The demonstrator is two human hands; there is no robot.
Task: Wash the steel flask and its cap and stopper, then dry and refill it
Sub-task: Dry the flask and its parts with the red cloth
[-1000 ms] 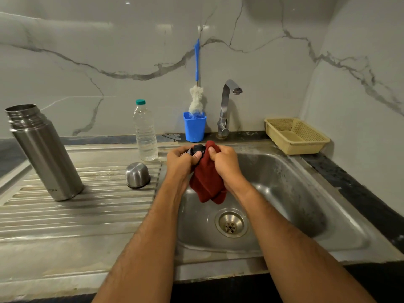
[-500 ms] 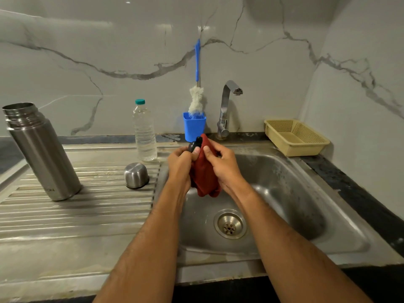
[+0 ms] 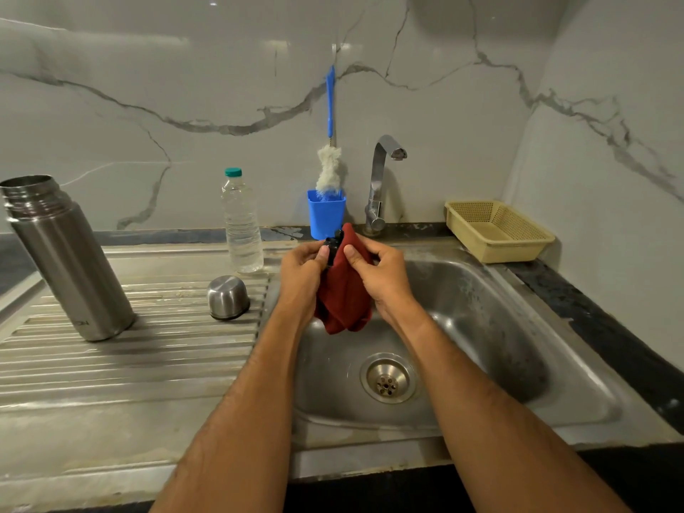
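Left hand (image 3: 300, 270): fingers curled round the small black stopper (image 3: 332, 246), pinching it just above the sink basin (image 3: 481, 327). Right hand (image 3: 381, 274): thumb and fingers closed on the red cloth (image 3: 342, 298), pressing it against the stopper's right side; the rest of the cloth hangs loose between the wrists, over the basin, clear of the drain (image 3: 388, 379).

Step in hand, by my reading: drying the stopper. Tap (image 3: 381, 179) behind the basin shows no water running.

Steel flask (image 3: 66, 257) stands open-mouthed on the ribbed drainboard (image 3: 129, 357), well left of the basin. Cap (image 3: 227, 297) sits mouth-down on the same board, just beside the basin's left rim. Clear water bottle (image 3: 241, 224), lid on, stands behind the cap, near the basin's back-left corner.

Next move likely calls for turning the stopper in the cloth to reach its threads, then setting it on the board. Whether flask and cap are already dry cannot be told. Refill is still ahead.
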